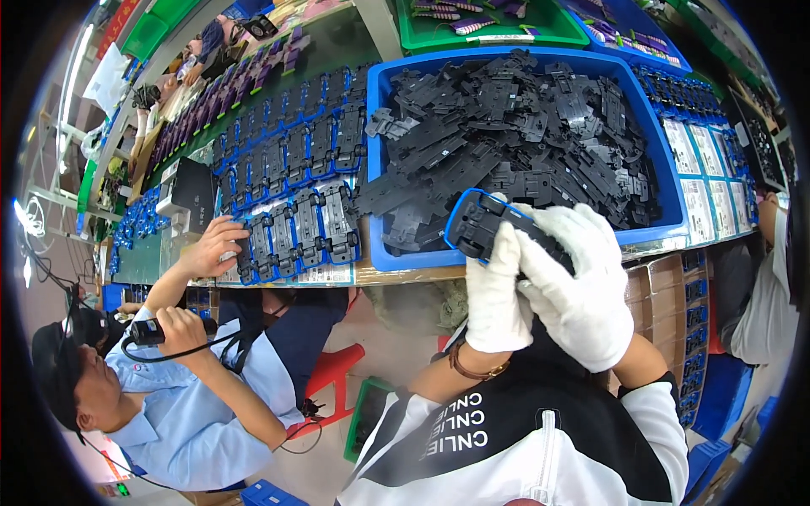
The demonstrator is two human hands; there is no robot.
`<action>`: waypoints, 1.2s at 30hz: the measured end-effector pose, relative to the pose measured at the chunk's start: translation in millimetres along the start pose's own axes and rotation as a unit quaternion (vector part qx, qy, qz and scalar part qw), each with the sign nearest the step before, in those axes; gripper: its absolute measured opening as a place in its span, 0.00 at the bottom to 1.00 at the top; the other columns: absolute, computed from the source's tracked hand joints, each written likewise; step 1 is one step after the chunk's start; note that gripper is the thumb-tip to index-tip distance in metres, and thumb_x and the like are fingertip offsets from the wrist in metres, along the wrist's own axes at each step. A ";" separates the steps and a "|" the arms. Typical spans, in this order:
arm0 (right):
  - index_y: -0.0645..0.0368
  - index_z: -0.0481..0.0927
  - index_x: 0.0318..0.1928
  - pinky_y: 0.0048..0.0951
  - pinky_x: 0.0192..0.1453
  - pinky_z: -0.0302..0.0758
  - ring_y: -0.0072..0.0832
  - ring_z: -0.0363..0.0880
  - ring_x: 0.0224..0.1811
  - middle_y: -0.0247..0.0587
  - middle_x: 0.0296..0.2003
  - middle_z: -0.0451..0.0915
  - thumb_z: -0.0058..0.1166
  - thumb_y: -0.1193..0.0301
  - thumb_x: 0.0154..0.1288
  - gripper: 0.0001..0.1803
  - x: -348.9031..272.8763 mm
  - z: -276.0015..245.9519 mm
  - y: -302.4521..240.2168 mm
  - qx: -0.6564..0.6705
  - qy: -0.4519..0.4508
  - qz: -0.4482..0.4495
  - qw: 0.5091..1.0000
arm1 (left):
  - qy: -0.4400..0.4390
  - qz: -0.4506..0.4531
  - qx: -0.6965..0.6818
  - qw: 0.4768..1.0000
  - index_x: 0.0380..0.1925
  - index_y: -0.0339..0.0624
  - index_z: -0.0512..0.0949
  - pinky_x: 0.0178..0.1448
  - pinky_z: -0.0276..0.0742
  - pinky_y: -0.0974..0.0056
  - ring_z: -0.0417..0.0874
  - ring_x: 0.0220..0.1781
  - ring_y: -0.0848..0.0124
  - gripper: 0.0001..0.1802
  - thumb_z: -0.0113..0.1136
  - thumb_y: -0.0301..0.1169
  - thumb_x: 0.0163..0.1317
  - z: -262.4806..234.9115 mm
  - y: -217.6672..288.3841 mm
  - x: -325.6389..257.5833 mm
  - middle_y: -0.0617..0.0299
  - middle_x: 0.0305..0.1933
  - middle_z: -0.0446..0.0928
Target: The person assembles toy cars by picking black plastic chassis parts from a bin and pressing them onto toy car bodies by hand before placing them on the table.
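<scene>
A toy car with a blue body [477, 226] is held upside down over the near edge of the blue bin, its black underside and wheels facing me. My left hand [496, 295], in a white glove, grips it from below with the thumb and fingers along its side. My right hand [584, 282], also white-gloved, closes around its right end and hides much of it. Right behind the car, the large blue bin [381, 202] is heaped with flat black plastic chassis plates [523, 135].
To the left, upside-down toy cars [291, 232] stand in rows on the bench. A co-worker [181, 413] sits there, one hand at the cars, the other holding a black corded power screwdriver [160, 331]. A green bin [498, 34] stands behind; printed cards [696, 173] lie right.
</scene>
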State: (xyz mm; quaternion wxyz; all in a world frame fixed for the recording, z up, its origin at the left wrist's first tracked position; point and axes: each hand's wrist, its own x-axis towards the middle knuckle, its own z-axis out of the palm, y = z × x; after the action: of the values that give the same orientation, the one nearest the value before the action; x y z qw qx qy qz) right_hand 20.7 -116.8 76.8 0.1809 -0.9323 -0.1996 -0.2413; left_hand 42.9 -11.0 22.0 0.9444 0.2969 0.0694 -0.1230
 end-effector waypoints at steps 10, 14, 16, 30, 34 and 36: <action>0.62 0.66 0.65 0.27 0.57 0.71 0.22 0.72 0.53 0.40 0.57 0.72 0.63 0.62 0.63 0.34 -32.4 8.5 21.2 0.619 -0.039 0.315 0.718 | -0.039 0.052 -0.070 0.995 0.60 0.46 0.65 0.64 0.73 0.52 0.75 0.57 0.62 0.24 0.59 0.32 0.66 1.6 9.8 3.5 0.60 0.52 0.73; 0.63 0.66 0.66 0.30 0.67 0.65 0.25 0.67 0.62 0.40 0.60 0.70 0.62 0.68 0.63 0.33 -32.3 8.1 16.1 0.650 -0.040 0.335 0.681 | -0.026 0.071 -0.067 0.995 0.59 0.43 0.65 0.63 0.75 0.56 0.76 0.56 0.62 0.23 0.58 0.28 0.66 5.0 8.6 -0.3 0.58 0.52 0.73; 0.62 0.66 0.66 0.32 0.66 0.66 0.27 0.68 0.62 0.41 0.61 0.69 0.62 0.68 0.63 0.33 -30.0 6.9 12.9 0.657 -0.036 0.352 0.665 | -0.021 0.081 -0.052 0.995 0.57 0.43 0.66 0.61 0.76 0.56 0.78 0.55 0.62 0.21 0.57 0.27 0.66 4.9 8.9 0.1 0.58 0.51 0.74; 0.60 0.76 0.49 0.34 0.50 0.78 0.41 0.81 0.45 0.47 0.43 0.80 0.71 0.75 0.44 0.28 -21.5 15.5 7.7 0.222 0.094 0.187 0.952 | 0.012 0.072 -0.042 0.996 0.58 0.41 0.68 0.65 0.71 0.55 0.74 0.58 0.64 0.19 0.53 0.32 0.69 5.3 2.5 -1.3 0.58 0.55 0.73; 0.60 0.75 0.46 0.34 0.49 0.78 0.42 0.81 0.44 0.49 0.43 0.79 0.70 0.77 0.45 0.25 -27.5 23.4 18.2 0.260 0.139 0.120 0.948 | 0.008 0.051 -0.041 0.998 0.56 0.41 0.69 0.63 0.73 0.57 0.76 0.56 0.65 0.18 0.54 0.34 0.69 0.6 0.4 -4.0 0.57 0.52 0.75; 0.60 0.76 0.48 0.35 0.51 0.78 0.43 0.80 0.46 0.49 0.45 0.79 0.71 0.76 0.45 0.27 -22.7 14.7 14.7 0.222 0.127 0.079 0.964 | 0.046 0.016 -0.015 0.999 0.53 0.40 0.72 0.61 0.73 0.58 0.77 0.54 0.66 0.20 0.55 0.41 0.69 2.2 5.1 -2.0 0.57 0.50 0.76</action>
State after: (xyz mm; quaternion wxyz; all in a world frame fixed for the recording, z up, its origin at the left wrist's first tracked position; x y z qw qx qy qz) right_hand 14.8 -129.5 49.4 0.4254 -0.8435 -0.1493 -0.2920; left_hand 42.5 -7.8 27.0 0.9465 0.2892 0.1093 -0.0928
